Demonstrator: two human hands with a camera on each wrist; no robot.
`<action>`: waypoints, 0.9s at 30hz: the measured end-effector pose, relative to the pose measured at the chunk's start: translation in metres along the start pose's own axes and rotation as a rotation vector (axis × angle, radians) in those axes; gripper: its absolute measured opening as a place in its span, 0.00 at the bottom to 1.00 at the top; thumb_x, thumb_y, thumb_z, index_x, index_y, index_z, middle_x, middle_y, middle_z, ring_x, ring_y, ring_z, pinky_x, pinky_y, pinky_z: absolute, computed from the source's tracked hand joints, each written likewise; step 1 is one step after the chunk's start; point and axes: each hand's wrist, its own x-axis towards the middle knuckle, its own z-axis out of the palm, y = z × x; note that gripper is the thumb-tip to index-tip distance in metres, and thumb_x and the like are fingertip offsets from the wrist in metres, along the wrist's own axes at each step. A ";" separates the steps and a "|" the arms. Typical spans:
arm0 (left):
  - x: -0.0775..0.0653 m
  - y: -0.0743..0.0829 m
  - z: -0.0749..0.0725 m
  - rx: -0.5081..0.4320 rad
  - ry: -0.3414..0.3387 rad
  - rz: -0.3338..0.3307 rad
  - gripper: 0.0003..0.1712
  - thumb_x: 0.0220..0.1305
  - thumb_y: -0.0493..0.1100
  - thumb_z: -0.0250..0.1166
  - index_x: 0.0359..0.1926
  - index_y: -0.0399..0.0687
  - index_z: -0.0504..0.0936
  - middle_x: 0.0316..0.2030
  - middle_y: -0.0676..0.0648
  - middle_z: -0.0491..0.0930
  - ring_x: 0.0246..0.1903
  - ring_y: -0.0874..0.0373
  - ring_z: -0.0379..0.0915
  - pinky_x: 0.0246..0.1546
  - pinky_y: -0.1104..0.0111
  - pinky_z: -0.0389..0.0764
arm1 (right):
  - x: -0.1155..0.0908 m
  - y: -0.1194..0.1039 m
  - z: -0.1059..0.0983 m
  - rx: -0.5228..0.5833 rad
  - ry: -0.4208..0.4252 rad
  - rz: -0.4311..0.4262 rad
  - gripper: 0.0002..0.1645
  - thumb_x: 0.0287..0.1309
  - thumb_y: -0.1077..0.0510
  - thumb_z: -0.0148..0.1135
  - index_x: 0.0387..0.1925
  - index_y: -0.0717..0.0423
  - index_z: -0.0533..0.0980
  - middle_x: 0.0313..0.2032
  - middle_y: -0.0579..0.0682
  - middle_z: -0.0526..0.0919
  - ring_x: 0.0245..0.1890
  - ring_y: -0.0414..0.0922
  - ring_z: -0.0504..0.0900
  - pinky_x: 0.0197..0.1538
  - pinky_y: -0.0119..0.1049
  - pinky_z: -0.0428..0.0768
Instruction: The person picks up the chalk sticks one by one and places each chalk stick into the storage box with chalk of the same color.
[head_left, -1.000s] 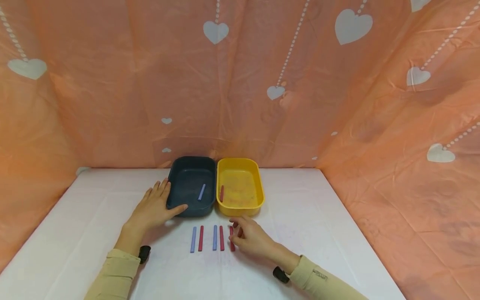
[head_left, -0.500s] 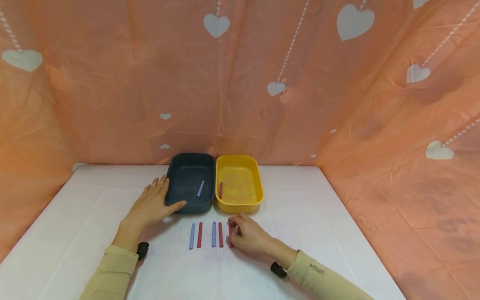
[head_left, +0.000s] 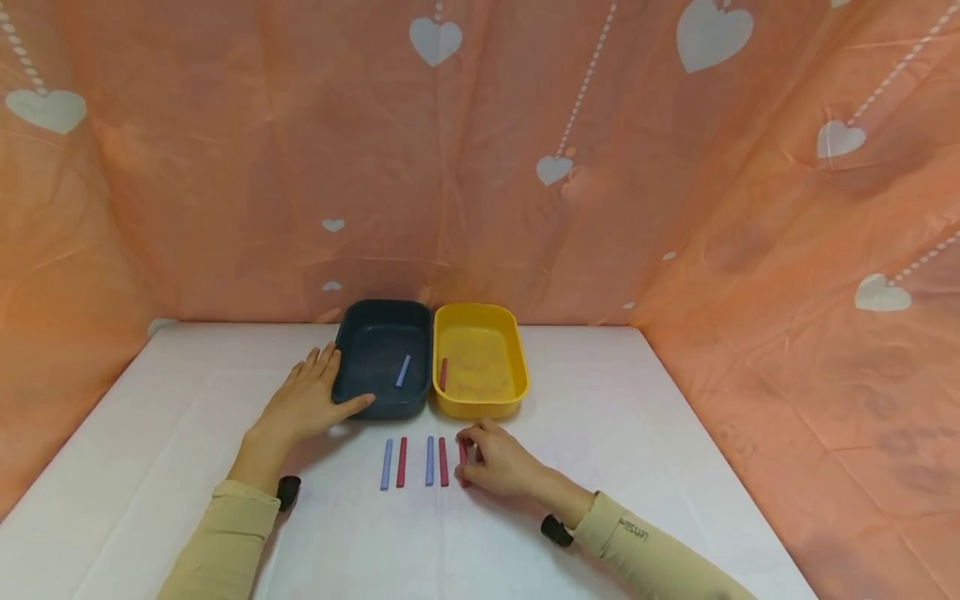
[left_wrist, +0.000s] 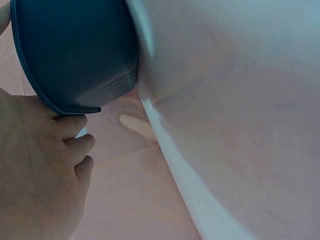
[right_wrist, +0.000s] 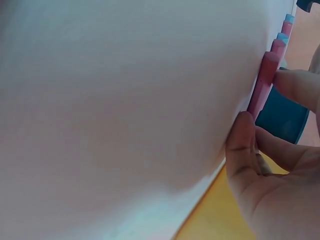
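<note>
My right hand (head_left: 501, 463) pinches a red chalk stick (right_wrist: 265, 80) lengthwise, thumb at the near end and fingers at the far end. That stick is the rightmost of a short row on the white table. Beside it lie a red stick (head_left: 443, 462) and a blue stick (head_left: 430, 461). Further left are another red stick (head_left: 401, 462) and another blue stick (head_left: 386, 464). My left hand (head_left: 294, 408) rests with extended fingers against the left rim of a dark blue tray (head_left: 383, 407), its thumb at the front rim.
A yellow tray (head_left: 480, 409) stands against the blue tray's right side. One blue stick (head_left: 402, 372) lies in the blue tray, one red stick (head_left: 443, 375) in the yellow. An orange curtain with white hearts (head_left: 480, 167) hangs behind the table (head_left: 615, 433).
My right thumb and fingers have closed in on the rightmost red chalk stick. My left hand stays at the blue tray. The head view has shifted slightly.
</note>
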 end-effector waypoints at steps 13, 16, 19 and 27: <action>-0.005 0.002 -0.001 -0.011 -0.022 -0.028 0.68 0.66 0.78 0.57 0.77 0.22 0.50 0.78 0.24 0.46 0.77 0.25 0.39 0.77 0.36 0.44 | 0.002 0.001 0.001 0.090 0.021 0.023 0.26 0.55 0.56 0.80 0.52 0.61 0.79 0.36 0.45 0.74 0.34 0.37 0.73 0.42 0.31 0.78; -0.004 0.003 -0.002 -0.012 -0.024 -0.029 0.68 0.66 0.78 0.57 0.78 0.22 0.49 0.78 0.24 0.46 0.77 0.25 0.39 0.77 0.37 0.43 | 0.003 0.001 0.000 0.124 0.031 0.021 0.27 0.54 0.58 0.81 0.53 0.61 0.78 0.36 0.45 0.75 0.34 0.37 0.75 0.42 0.31 0.79; -0.003 0.003 -0.003 -0.014 -0.023 -0.029 0.68 0.66 0.77 0.57 0.78 0.22 0.49 0.78 0.24 0.46 0.78 0.25 0.39 0.77 0.37 0.43 | 0.003 -0.001 0.000 0.169 0.044 0.017 0.28 0.53 0.60 0.81 0.54 0.62 0.78 0.38 0.46 0.75 0.33 0.37 0.77 0.42 0.29 0.80; -0.002 0.002 -0.001 -0.015 -0.013 -0.019 0.67 0.66 0.77 0.58 0.77 0.22 0.50 0.78 0.24 0.46 0.78 0.26 0.39 0.77 0.37 0.43 | 0.002 -0.004 0.001 0.239 0.066 -0.004 0.28 0.52 0.65 0.80 0.54 0.63 0.78 0.40 0.48 0.75 0.33 0.35 0.79 0.39 0.26 0.82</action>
